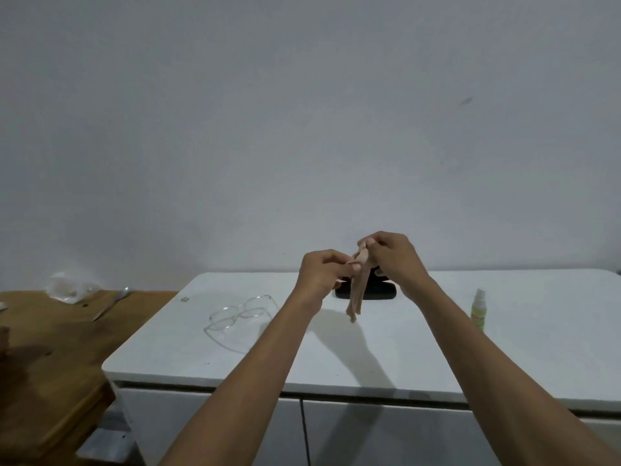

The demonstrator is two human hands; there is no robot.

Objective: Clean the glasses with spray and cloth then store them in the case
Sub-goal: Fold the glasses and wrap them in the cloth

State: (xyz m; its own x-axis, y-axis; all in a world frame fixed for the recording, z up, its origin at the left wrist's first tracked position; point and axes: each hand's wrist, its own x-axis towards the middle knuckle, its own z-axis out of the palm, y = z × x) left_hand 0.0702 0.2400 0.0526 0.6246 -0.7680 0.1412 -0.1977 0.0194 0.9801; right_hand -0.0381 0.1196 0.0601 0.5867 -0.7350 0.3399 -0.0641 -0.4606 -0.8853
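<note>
Beige cloth (pixel 357 290), soft and crumpled, hangs above the white cabinet top (pixel 336 348), pinched between the left hand (pixel 322 272) and right hand (pixel 393 258), both closed on it. It partly hides the black oblong case (pixel 379 292) behind. Clear-framed glasses (pixel 240 314) lie left; a small green-labelled spray bottle (pixel 478 309) stands right. A wooden table (pixel 50 348) adjoins.

Two bare forearms, long and slender, rising from the near edge. No sleeves, watch, bracelet or rings in sight. Left hand (pixel 321 272) and right hand (pixel 395 255) both ungloved. Fingers (pixel 337 264) slim, with short, plain nails. Wrists narrow and uncovered. Elbows and upper arms cut off by the near edge.
</note>
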